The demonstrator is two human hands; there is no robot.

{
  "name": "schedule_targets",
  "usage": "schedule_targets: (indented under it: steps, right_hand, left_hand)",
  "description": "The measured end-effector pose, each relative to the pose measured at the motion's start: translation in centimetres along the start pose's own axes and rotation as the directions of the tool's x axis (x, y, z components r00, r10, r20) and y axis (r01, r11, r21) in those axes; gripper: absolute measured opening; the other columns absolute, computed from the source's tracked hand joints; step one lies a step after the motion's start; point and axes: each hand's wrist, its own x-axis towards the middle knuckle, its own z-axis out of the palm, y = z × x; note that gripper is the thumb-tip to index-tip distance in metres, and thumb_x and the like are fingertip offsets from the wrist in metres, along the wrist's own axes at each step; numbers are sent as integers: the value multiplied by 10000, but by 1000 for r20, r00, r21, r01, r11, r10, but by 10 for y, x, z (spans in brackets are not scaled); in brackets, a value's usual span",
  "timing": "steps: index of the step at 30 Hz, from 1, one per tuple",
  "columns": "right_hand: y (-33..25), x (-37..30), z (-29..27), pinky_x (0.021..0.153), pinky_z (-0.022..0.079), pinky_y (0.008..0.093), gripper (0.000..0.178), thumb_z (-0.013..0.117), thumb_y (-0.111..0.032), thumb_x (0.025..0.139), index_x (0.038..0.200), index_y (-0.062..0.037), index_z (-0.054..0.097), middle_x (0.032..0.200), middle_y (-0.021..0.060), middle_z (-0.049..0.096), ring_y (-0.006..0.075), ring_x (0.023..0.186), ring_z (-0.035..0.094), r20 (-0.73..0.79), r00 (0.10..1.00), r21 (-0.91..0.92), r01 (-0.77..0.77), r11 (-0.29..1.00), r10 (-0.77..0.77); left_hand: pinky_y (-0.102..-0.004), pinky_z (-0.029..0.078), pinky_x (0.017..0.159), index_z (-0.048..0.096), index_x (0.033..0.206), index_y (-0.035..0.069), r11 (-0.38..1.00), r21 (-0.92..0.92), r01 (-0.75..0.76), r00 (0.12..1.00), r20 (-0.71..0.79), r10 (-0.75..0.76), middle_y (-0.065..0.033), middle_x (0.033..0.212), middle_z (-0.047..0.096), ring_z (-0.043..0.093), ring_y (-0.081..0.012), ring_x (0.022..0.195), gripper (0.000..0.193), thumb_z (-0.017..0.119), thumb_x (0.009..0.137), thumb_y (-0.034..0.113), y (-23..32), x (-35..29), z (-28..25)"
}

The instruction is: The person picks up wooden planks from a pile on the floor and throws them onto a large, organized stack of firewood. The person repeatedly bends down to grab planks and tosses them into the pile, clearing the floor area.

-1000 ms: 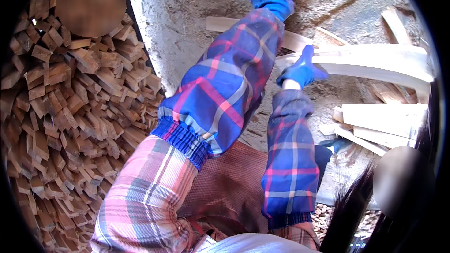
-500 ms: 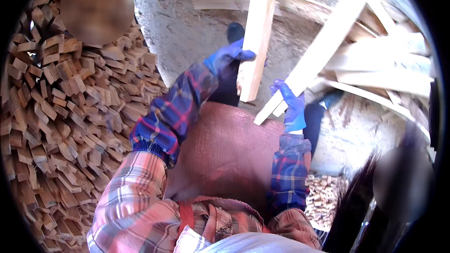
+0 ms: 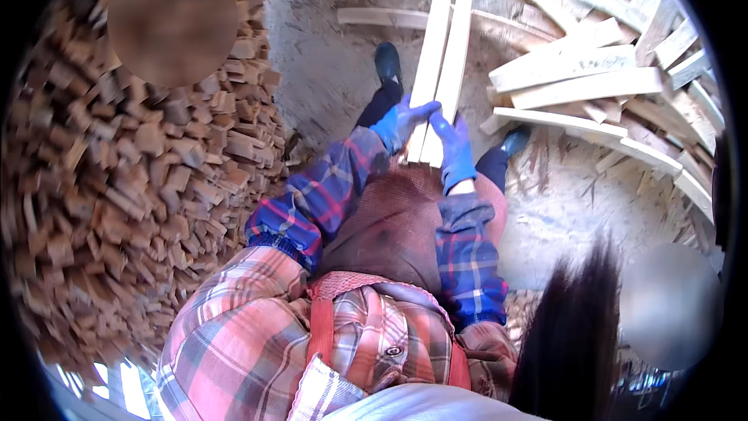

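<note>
My left hand (image 3: pixel 401 123), in a blue-violet glove, is closed around the near part of a long pale wooden strip (image 3: pixel 431 54). A second pale wooden strip (image 3: pixel 455 58) lies right alongside it, with my right hand (image 3: pixel 456 148), also gloved, closed on its near end. Both strips point away from me, almost parallel, above the brownish-red apron (image 3: pixel 389 218) over my lap. The fingertips of the two hands nearly meet between the strips. My palms and some fingers are hidden by the wood and gloves.
A tall stack of short cut wood pieces (image 3: pixel 171 210) rises at my left. Loose pale boards (image 3: pixel 584 66) lie heaped at the far right. One long curved strip (image 3: pixel 382 18) rests on the dusty floor (image 3: pixel 312 70) ahead. Dark hair (image 3: pixel 573 335) hangs at the lower right.
The two strips, formerly apart and angled differently, now lie side by side. My right hand has moved left toward my left hand, and its strip has swung nearly parallel.
</note>
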Motion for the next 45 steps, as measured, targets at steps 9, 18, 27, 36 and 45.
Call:
schedule_targets:
  steps: [9,18,27,36,45]
  right_hand:
    - [-118,-151,116,828,531,316,618,677,-154,870,1366,54,372,1194,150,563,193,1008,598,222,922,-236,366,900,-316]
    - [-265,-357,274,1036,375,348,651,663,-155,876,1414,41,354,1362,191,466,249,1226,474,764,135,-27,984,178,-631]
    - [-395,-515,515,847,467,330,352,650,-176,880,1183,-16,572,1124,152,615,249,997,599,613,-746,419,585,-694,-260]
    - [-336,-287,360,792,497,349,269,591,-226,915,1032,11,645,993,161,667,241,883,641,680,-400,155,898,-413,-614]
    - [-60,-106,-118,669,441,336,229,565,-202,924,886,22,598,811,82,600,185,738,540,30,818,-822,347,452,-574]
  left_hand:
    - [-307,450,948,479,1334,-32,928,-177,-329,925,138,354,-86,1189,600,572,-152,1048,558,691,883,218,155,-181,64]
    - [-325,466,979,336,1445,29,113,32,-993,110,-92,990,-120,1292,539,527,-195,1175,775,745,838,283,288,-431,119]
    - [-298,530,676,536,1191,20,-96,-223,-970,-26,-299,954,-86,915,639,623,-167,778,435,722,831,178,498,-631,65]
    - [-362,468,908,522,1264,2,-273,757,-594,-266,135,954,-139,1234,550,548,-232,1097,479,654,912,298,355,-429,30]
    - [-401,438,1000,507,1328,-23,421,841,340,882,-441,167,-230,1306,557,552,-311,1210,874,789,687,499,172,-10,-110]
